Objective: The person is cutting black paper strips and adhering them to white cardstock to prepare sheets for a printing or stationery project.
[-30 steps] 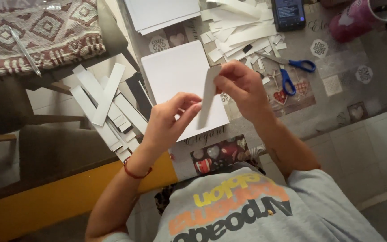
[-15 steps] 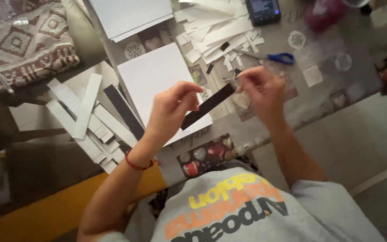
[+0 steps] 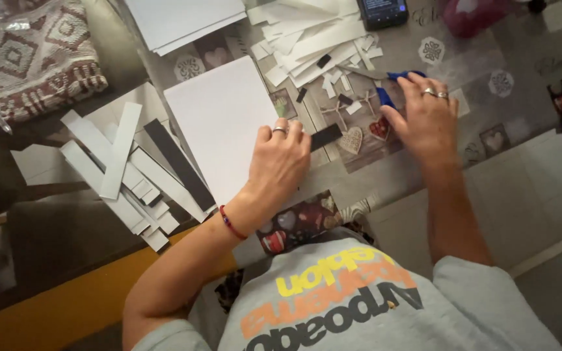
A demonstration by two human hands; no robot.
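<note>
My left hand (image 3: 280,161), with a ring and a red bracelet at the wrist, lies curled on the table and holds down a short black strip (image 3: 326,136) whose end sticks out to the right of the fingers. My right hand (image 3: 426,116), wearing two rings, rests over the blue handles of a pair of scissors (image 3: 385,91), thumb beside one handle and fingers over the other. The scissors' blades point left toward small paper offcuts. A white sheet (image 3: 219,123) lies just left of my left hand.
Cut white strips are heaped at the back (image 3: 313,32) and fanned out at the left (image 3: 115,166), with a long black strip (image 3: 178,164) among them. A paper stack (image 3: 183,19), a phone (image 3: 382,12), a pink object (image 3: 469,16) and a patterned cloth (image 3: 27,52) lie farther off.
Both hands held the black strip up in the air. Now my left hand has brought it down onto the table, and my right hand has let go and moved right onto the scissors.
</note>
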